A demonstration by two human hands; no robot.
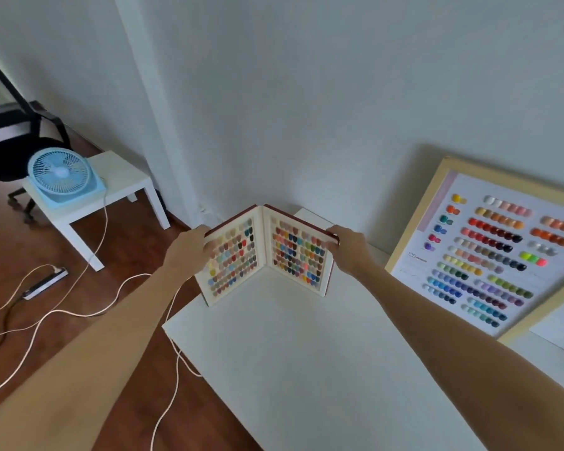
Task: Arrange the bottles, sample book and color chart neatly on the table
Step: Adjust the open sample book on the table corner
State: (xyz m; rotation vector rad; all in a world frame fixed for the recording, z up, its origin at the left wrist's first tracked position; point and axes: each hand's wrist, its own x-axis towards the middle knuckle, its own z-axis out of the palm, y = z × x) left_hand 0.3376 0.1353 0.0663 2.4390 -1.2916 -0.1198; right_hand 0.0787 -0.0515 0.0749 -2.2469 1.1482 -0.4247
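Note:
The sample book (267,255) stands upright and open in a V at the far left corner of the white table (306,369), showing two pages of coloured nail swatches. My left hand (189,247) grips the upper outer edge of its left cover. My right hand (347,245) grips the upper outer edge of its right cover. The framed color chart (489,252) leans against the wall at the table's right, tilted, with rows of coloured swatches. No bottles are in view.
A small white side table (124,187) with a light blue fan (61,177) stands at the left by a black chair (10,138). Cables and a power strip (44,283) lie on the wooden floor beside the table's left edge.

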